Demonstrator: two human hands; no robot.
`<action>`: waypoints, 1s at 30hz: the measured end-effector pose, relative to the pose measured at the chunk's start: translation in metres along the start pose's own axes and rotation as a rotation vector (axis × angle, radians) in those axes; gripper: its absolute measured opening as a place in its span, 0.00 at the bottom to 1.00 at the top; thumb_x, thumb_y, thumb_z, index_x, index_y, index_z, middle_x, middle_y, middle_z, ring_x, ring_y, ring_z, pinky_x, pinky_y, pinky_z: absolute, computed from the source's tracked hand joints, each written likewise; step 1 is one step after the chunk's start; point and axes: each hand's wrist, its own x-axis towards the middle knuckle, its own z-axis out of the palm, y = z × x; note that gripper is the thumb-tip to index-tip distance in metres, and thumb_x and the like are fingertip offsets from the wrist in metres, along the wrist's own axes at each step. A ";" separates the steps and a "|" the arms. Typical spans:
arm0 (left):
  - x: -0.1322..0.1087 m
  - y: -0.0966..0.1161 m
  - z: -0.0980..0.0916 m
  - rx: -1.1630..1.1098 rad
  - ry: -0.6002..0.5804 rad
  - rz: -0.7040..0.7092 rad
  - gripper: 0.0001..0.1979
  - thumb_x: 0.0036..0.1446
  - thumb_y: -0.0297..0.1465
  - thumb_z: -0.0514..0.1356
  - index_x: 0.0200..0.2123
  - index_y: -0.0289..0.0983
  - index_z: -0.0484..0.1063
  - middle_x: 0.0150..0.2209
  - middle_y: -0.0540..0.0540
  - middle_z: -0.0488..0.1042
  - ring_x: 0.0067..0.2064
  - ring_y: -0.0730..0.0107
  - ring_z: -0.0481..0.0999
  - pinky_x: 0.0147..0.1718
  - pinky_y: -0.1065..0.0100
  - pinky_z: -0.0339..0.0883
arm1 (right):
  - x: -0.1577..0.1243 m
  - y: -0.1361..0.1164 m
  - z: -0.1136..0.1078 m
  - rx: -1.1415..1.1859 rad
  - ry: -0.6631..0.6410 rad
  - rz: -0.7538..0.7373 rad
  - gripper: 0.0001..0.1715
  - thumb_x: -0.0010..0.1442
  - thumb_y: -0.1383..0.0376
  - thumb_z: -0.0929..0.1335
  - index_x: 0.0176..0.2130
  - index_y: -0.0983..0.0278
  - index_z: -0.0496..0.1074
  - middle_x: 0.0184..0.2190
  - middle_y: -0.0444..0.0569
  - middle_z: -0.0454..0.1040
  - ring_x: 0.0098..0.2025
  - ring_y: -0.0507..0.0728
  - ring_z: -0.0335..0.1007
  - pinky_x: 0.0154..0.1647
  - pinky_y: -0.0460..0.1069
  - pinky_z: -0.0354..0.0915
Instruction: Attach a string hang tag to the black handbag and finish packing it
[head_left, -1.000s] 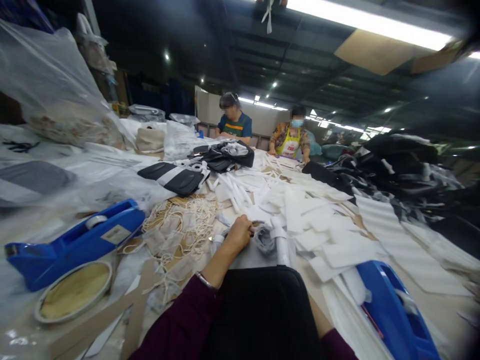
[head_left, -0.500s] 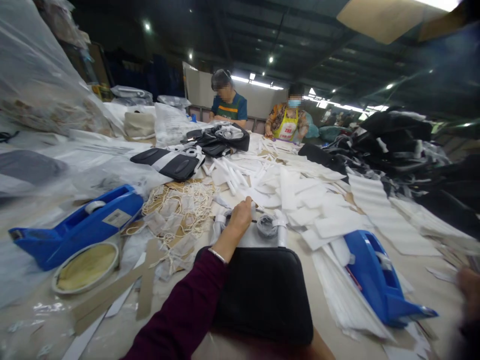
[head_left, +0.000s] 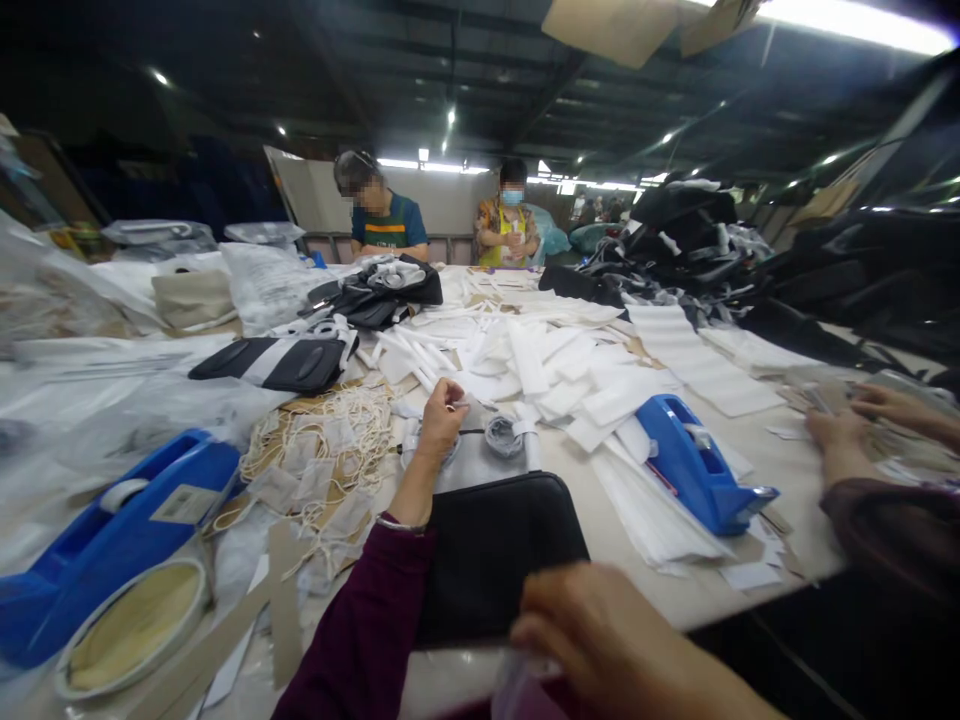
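Observation:
A black bag (head_left: 499, 560) lies flat on the table before me, with white-wrapped straps and a grey wrapped coil (head_left: 504, 436) at its far end. My left hand (head_left: 441, 420), in a purple sleeve with a bracelet at the wrist, is above that far end. Its fingers are pinched together; whatever lies between them is too small to make out. Close to the camera, my right hand (head_left: 592, 620) is closed on a piece of thin translucent plastic (head_left: 517, 685), in front of the bag's near edge. Motion blurs this hand a little.
Blue tape dispensers stand left (head_left: 120, 530) and right (head_left: 697, 460). Tangled cords with small packets (head_left: 322, 450) and white foam sheets (head_left: 592, 370) cover the table. A round tape roll (head_left: 131, 625) lies near left. A co-worker's hands (head_left: 847, 430) work at right; two people sit across.
My right hand has come up from beneath the bag's near edge with translucent plastic in it. My left hand stays at the bag's far end. The view has turned right.

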 end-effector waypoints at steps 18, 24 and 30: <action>-0.005 0.010 -0.011 0.261 -0.036 0.019 0.18 0.46 0.20 0.51 0.42 0.38 0.58 0.43 0.44 0.67 0.47 0.67 0.68 0.46 0.66 0.64 | 0.219 0.033 -0.012 -0.098 0.399 0.081 0.10 0.53 0.60 0.68 0.30 0.65 0.75 0.24 0.44 0.74 0.31 0.54 0.70 0.34 0.47 0.60; -0.014 0.005 -0.007 0.604 -0.322 0.009 0.16 0.36 0.24 0.61 0.33 0.37 0.66 0.46 0.40 0.68 0.52 0.49 0.63 0.51 0.53 0.57 | 0.205 0.028 -0.008 0.040 0.548 -0.024 0.11 0.55 0.62 0.65 0.30 0.64 0.74 0.25 0.42 0.74 0.30 0.52 0.68 0.32 0.45 0.59; -0.014 0.001 -0.003 0.781 -0.448 -0.041 0.18 0.42 0.23 0.59 0.41 0.36 0.67 0.47 0.38 0.69 0.51 0.51 0.65 0.50 0.55 0.57 | 0.189 0.022 -0.001 -0.047 0.676 -0.120 0.10 0.57 0.62 0.66 0.27 0.61 0.75 0.25 0.41 0.72 0.30 0.52 0.66 0.33 0.45 0.58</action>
